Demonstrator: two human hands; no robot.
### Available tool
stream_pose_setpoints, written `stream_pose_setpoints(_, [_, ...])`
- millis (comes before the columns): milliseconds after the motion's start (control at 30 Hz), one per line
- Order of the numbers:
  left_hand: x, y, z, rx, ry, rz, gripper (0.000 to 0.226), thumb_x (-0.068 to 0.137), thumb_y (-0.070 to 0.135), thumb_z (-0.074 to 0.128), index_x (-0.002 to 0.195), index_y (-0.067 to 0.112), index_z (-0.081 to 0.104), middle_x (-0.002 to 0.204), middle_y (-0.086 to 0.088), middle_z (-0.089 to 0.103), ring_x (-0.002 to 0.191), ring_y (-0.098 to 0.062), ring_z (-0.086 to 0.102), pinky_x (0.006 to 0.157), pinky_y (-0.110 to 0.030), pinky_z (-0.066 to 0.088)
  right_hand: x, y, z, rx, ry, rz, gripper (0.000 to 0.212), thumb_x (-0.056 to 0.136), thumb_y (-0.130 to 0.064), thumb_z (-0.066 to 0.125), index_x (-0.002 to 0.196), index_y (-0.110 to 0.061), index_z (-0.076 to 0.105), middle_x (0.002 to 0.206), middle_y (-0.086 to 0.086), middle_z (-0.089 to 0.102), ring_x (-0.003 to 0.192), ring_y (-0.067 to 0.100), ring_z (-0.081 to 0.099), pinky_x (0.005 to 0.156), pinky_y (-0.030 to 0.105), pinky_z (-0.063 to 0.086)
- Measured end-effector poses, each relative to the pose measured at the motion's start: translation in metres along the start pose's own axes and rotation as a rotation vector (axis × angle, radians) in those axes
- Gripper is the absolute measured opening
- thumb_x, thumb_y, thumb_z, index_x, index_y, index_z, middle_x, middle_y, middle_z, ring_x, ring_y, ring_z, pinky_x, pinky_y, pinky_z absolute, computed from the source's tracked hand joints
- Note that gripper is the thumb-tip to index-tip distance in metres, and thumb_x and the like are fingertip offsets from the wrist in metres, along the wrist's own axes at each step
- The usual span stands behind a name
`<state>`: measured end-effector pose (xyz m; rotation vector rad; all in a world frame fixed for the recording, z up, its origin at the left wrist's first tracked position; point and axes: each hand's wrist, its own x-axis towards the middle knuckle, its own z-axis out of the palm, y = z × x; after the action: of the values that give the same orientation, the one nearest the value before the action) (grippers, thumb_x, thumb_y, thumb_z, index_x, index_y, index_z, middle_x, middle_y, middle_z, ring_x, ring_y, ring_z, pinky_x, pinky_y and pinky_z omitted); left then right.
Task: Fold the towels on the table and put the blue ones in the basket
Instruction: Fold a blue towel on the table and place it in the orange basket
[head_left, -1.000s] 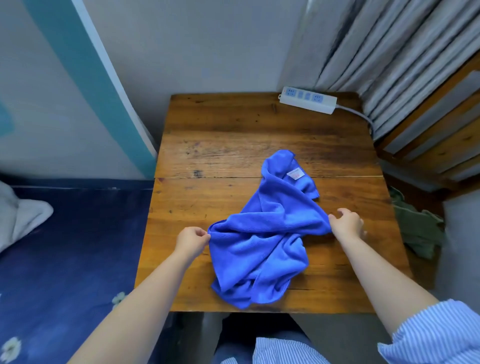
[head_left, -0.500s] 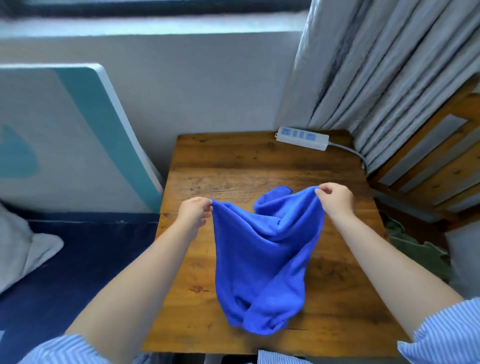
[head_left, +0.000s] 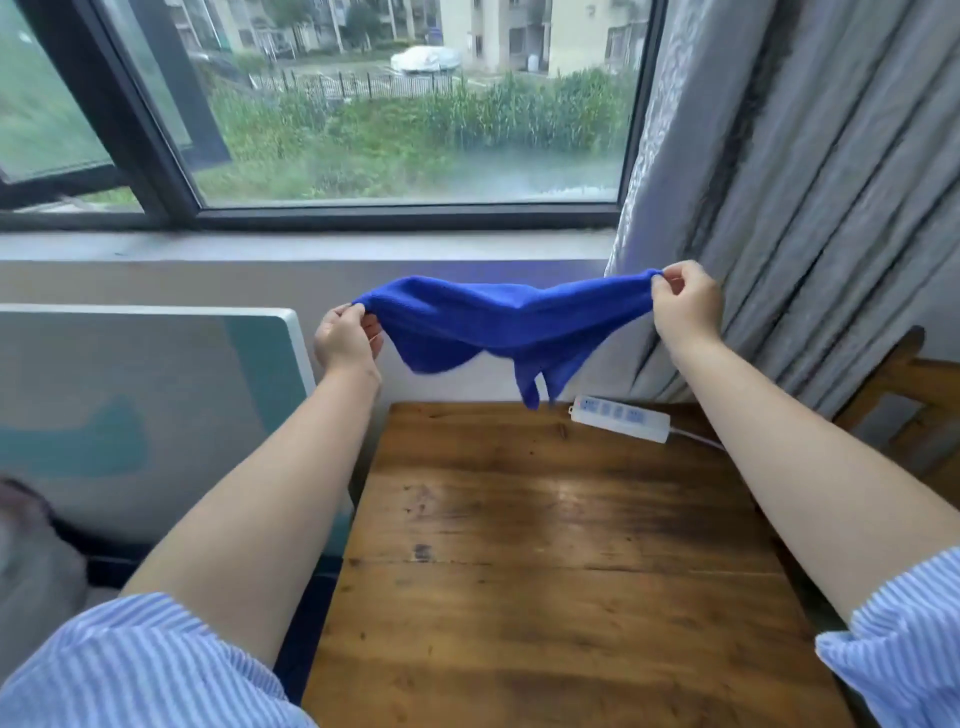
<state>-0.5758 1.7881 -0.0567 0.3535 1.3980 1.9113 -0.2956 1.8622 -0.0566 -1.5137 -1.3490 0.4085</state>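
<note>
Both arms reach forward and up, forearms bare, striped sleeves pushed to the elbows. The left hand (head_left: 347, 338) and right hand (head_left: 684, 303) are raised apart, each pinching a towel (head_left: 498, 322) corner.

Ahead of you, a dark-framed window (head_left: 363, 104) fills the upper frame; grey curtains (head_left: 805, 182) hang right, wooden table (head_left: 545, 571) below.

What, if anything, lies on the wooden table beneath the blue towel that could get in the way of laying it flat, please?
Only the white power strip at the far right edge of the brown wooden table, just under the hanging tip of the blue microfibre towel.
</note>
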Motion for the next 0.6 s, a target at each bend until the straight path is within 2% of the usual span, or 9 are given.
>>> stream_pose_setpoints(100, [0.002, -0.022, -0.024, 0.197, 0.018, -0.084, 0.026, 0.085, 0.007, 0.042, 0.060, 0.016, 0.044, 0.035, 0.006, 0.046, 0.031, -0.005, 0.041, 0.042, -0.016, 0.034, -0.023, 0.027, 0.007, -0.067, -0.155, 0.088, 0.021, 0.088, -0.010, 0.048, 0.102, 0.002, 0.060, 0.094, 0.014, 0.059, 0.086, 0.023, 0.052, 0.071, 0.024, 0.035])
stream_pose_setpoints(200, [0.002, -0.061, -0.055, 0.586, -0.044, -0.175, 0.028, 0.084, 0.009, 0.046, 0.057, 0.014, 0.043, 0.045, -0.002, 0.044, 0.036, -0.013, 0.041, 0.043, -0.019, 0.032, -0.059, 0.068, 0.015, -0.224, -0.349, 0.189, 0.019, 0.084, -0.006, 0.050, 0.096, 0.003, 0.062, 0.085, 0.010, 0.054, 0.082, 0.021, 0.049, 0.071, 0.024, 0.033])
stream_pose_setpoints(233, [-0.001, -0.078, -0.070, 0.756, -0.096, -0.197, 0.029, 0.084, 0.009, 0.048, 0.056, 0.012, 0.042, 0.040, -0.002, 0.044, 0.038, -0.017, 0.041, 0.046, -0.021, 0.031, -0.076, 0.084, 0.016, -0.293, -0.420, 0.233, 0.017, 0.083, -0.005, 0.050, 0.092, 0.001, 0.063, 0.085, 0.013, 0.055, 0.085, 0.024, 0.052, 0.071, 0.024, 0.033])
stream_pose_setpoints(300, [-0.007, -0.108, -0.099, 1.071, -0.230, -0.237, 0.032, 0.083, 0.008, 0.052, 0.053, 0.009, 0.041, 0.034, -0.001, 0.043, 0.043, -0.022, 0.039, 0.044, -0.021, 0.030, -0.108, 0.112, 0.015, -0.463, -0.569, 0.288, 0.017, 0.081, -0.001, 0.050, 0.092, -0.001, 0.063, 0.095, 0.019, 0.062, 0.098, 0.032, 0.057, 0.072, 0.028, 0.038])
stream_pose_setpoints(367, [-0.018, -0.136, -0.128, 1.405, -0.384, -0.285, 0.031, 0.081, 0.009, 0.054, 0.053, 0.008, 0.042, 0.047, -0.005, 0.043, 0.043, -0.020, 0.040, 0.033, -0.015, 0.030, -0.143, 0.138, 0.009, -0.649, -0.721, 0.317, 0.024, 0.081, 0.001, 0.048, 0.102, 0.000, 0.060, 0.113, 0.021, 0.061, 0.108, 0.034, 0.055, 0.082, 0.031, 0.043])
stream_pose_setpoints(433, [-0.034, -0.158, -0.153, 1.749, -0.589, -0.334, 0.030, 0.081, 0.013, 0.054, 0.054, 0.009, 0.042, 0.052, -0.004, 0.044, 0.045, -0.022, 0.043, 0.033, -0.016, 0.030, -0.177, 0.163, 0.003, -0.831, -0.911, 0.311, 0.031, 0.082, 0.000, 0.045, 0.111, -0.004, 0.054, 0.122, 0.018, 0.057, 0.114, 0.031, 0.052, 0.088, 0.032, 0.043])
stream_pose_setpoints(500, [-0.048, -0.175, -0.174, 2.010, -0.787, -0.403, 0.027, 0.082, 0.015, 0.051, 0.057, 0.011, 0.043, 0.056, -0.004, 0.045, 0.060, -0.027, 0.046, 0.037, -0.019, 0.033, -0.205, 0.181, -0.005, -1.040, -1.129, 0.265, 0.035, 0.083, -0.003, 0.043, 0.116, -0.011, 0.053, 0.127, 0.013, 0.055, 0.115, 0.028, 0.053, 0.090, 0.032, 0.044])
stream_pose_setpoints(567, [-0.059, -0.191, -0.192, 2.170, -0.921, -0.477, 0.020, 0.081, 0.016, 0.051, 0.063, 0.011, 0.045, 0.066, -0.005, 0.046, 0.074, -0.025, 0.045, 0.053, -0.018, 0.040, -0.227, 0.190, -0.010, -1.227, -1.316, 0.208, 0.036, 0.084, -0.005, 0.043, 0.118, -0.012, 0.055, 0.127, 0.009, 0.055, 0.115, 0.027, 0.055, 0.090, 0.033, 0.046])
stream_pose_setpoints(600, [-0.063, -0.198, -0.200, 2.222, -0.959, -0.516, 0.019, 0.080, 0.017, 0.051, 0.063, 0.013, 0.044, 0.070, -0.005, 0.047, 0.077, -0.025, 0.046, 0.061, -0.022, 0.040, -0.235, 0.195, -0.012, -1.277, -1.390, 0.184, 0.035, 0.084, -0.005, 0.042, 0.117, -0.010, 0.056, 0.126, 0.009, 0.055, 0.113, 0.027, 0.056, 0.088, 0.033, 0.047])
